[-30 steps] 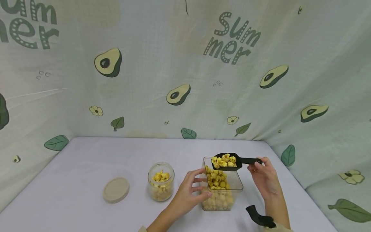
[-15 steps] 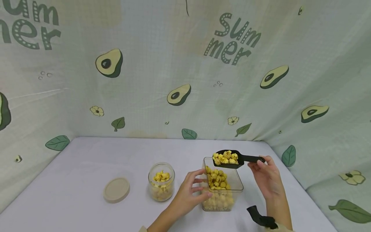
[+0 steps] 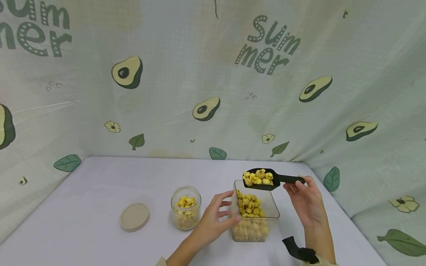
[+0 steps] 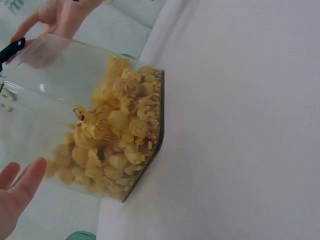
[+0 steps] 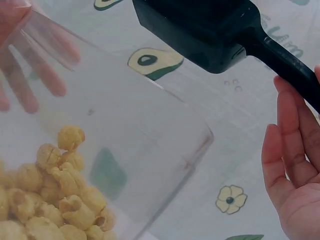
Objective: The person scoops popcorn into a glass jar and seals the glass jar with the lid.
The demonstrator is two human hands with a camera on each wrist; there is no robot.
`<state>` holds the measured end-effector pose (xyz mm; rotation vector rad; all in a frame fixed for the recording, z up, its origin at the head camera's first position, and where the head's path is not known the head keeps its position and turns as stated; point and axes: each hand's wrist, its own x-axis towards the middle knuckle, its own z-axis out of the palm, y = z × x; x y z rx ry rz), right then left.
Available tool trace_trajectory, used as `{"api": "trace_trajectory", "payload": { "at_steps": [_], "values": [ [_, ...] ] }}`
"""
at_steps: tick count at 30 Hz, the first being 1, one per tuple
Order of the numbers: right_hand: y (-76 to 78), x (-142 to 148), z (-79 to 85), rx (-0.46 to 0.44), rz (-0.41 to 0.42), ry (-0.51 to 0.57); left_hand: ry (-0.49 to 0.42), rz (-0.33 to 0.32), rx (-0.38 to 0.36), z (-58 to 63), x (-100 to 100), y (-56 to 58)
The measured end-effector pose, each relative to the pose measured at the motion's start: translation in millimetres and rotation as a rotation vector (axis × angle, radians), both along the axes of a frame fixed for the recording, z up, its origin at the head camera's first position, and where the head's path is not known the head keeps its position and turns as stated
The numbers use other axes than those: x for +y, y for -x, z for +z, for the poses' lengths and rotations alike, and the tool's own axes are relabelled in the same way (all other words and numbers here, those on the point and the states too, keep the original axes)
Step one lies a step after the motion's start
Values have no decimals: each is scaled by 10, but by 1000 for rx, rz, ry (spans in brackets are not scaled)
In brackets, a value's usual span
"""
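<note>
My right hand [image 3: 307,205] pinches the handle of a black scoop [image 3: 287,178] near its end. Yellow popcorn [image 3: 258,178] is heaped in the scoop's bowl, which hangs level above the clear square container [image 3: 270,210]. From the right wrist view, only the dark underside of the scoop [image 5: 200,37] shows. More popcorn [image 4: 120,120] fills the lower part of the container, up to roughly half its height. Beside the container's left wall is my left hand [image 3: 213,220], its fingers spread and loosely bent, fingertips right by the rim.
A round glass jar [image 3: 185,214] with some popcorn in it stands uncovered left of the left hand. Farther left, a beige round lid [image 3: 134,217] lies on the white table [image 3: 100,192]. A patterned cloth [image 3: 166,74] hangs behind and along the sides.
The loaded scoop has risen slightly above the container with the right hand. My left hand has eased a little to the left of the container wall. Jar and lid stay put.
</note>
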<state>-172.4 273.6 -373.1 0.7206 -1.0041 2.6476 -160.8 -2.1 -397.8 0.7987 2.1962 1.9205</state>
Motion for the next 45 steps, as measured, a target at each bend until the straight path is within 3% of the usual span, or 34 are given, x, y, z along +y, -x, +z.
{"api": "trace_trajectory", "payload": {
  "at_steps": [5,16,27,35,40,45],
  "values": [
    [-8,-48,29,-30,-34,-25,-6,0,24,101,-46,-16],
    [-34,-139,101,-18,-7,-6,23,12,142,339,-208,-26],
    [-54,-312,180,-29,-27,-31,150,118,242,597,-555,0],
    [-63,-431,222,-50,-39,-51,268,185,335,636,-882,103],
    [-57,-483,233,-33,-23,-38,267,184,317,621,-1078,177],
    [-54,-554,236,-40,-27,-43,309,154,198,543,-1243,272]
  ]
}}
